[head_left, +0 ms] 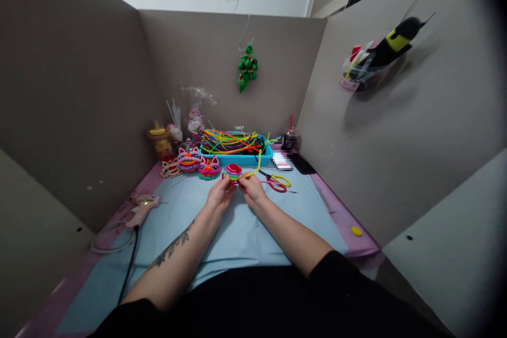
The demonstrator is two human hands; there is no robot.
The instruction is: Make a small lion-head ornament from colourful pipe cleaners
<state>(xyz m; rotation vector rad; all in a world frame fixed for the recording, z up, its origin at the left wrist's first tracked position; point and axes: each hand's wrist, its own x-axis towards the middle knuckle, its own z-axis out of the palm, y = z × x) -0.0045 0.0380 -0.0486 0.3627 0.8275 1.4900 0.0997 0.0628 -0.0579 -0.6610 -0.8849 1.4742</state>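
Observation:
A small round striped piece (232,172), red on top with rainbow bands below, sits between my two hands over the light blue cloth. My left hand (220,194) is closed on its left side. At its right edge my right hand (252,189) pinches a yellow pipe cleaner (259,161), whose free end bends upward. Just right of that hand lie scissors (282,182) with yellow and red handles. Beyond my left hand stand several pipe-cleaner animal heads (208,167) with pointed ears.
A blue tray (233,159) of many-coloured pipe cleaners stands at the back. A glue gun (144,211) with a lit green light and a cord lies left. A dark phone (303,163) and a drink cup (290,139) are back right. Grey panels (233,105) enclose the table.

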